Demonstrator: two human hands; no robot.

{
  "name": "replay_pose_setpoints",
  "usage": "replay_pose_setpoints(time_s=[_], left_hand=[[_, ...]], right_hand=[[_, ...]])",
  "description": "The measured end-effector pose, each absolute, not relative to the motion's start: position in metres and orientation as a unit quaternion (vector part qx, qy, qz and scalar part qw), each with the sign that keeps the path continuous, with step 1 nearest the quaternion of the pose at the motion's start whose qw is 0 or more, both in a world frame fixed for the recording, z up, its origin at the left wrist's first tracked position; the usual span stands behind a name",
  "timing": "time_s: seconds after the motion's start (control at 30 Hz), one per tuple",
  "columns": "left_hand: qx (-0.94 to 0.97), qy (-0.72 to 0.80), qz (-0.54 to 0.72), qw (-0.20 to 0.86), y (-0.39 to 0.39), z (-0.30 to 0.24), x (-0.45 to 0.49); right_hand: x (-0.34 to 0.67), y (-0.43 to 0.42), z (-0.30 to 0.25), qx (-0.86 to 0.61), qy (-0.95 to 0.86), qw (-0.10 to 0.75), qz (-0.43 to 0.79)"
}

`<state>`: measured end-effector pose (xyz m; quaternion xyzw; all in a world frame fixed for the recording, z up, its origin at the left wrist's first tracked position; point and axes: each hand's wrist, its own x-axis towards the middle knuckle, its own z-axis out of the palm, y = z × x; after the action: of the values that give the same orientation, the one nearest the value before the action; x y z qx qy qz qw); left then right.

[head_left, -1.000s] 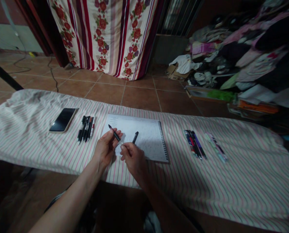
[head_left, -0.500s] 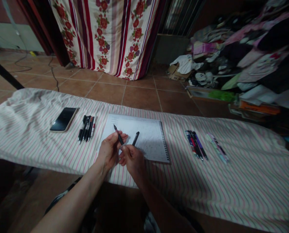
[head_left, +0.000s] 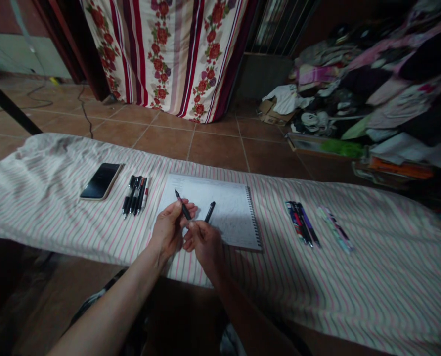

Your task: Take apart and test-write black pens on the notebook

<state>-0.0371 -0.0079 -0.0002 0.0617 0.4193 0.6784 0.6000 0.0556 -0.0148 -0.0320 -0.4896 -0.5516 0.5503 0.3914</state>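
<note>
My left hand [head_left: 170, 231] is closed round a black pen [head_left: 182, 204] that points up and away from me. My right hand [head_left: 202, 242] pinches a second dark piece, a pen part or cap [head_left: 209, 211], and its fingers touch the lower end of the left hand's pen. Both hands hover over the near left corner of an open spiral notebook [head_left: 224, 207], which lies on a striped cloth [head_left: 372, 277].
A dark phone [head_left: 101, 181] and a row of black pens [head_left: 135, 195] lie left of the notebook. Coloured pens [head_left: 302, 222] and two more pens [head_left: 334, 229] lie to its right. Behind are a tiled floor [head_left: 213, 143], a floral curtain [head_left: 176, 54] and heaped clothes [head_left: 372, 89].
My hands have come closer together, and the left hand's pen has tilted more upright. The view has shifted slightly.
</note>
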Motion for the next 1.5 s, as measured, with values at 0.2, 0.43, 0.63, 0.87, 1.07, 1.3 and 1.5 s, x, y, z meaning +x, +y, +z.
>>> replay_pose_setpoints(time_s=[0.2,0.43,0.63,0.87,1.07,1.3,1.5], left_hand=[[0.057,0.423,0.678,0.598,-0.006,0.0,-0.038],[0.074,0.422,0.673,0.603,-0.007,-0.006,-0.036],[0.075,0.433,0.669,0.599,-0.007,-0.005,-0.037],[0.077,0.436,0.665,0.602,-0.008,-0.006,-0.04],[0.064,0.416,0.681,0.6,-0.008,-0.006,-0.04],[0.062,0.433,0.659,0.612,-0.009,-0.003,-0.034],[0.078,0.443,0.658,0.604,-0.008,-0.004,-0.036]], right_hand=[[0.055,-0.014,-0.032,-0.493,-0.536,0.391,0.564],[0.055,-0.015,-0.032,-0.49,-0.522,0.397,0.574],[0.056,-0.013,-0.037,-0.475,-0.52,0.398,0.587],[0.057,-0.009,-0.044,-0.465,-0.522,0.41,0.585],[0.058,-0.007,-0.043,-0.47,-0.514,0.439,0.568],[0.06,-0.006,-0.043,-0.457,-0.482,0.443,0.602],[0.061,-0.007,-0.039,-0.462,-0.467,0.443,0.61]])
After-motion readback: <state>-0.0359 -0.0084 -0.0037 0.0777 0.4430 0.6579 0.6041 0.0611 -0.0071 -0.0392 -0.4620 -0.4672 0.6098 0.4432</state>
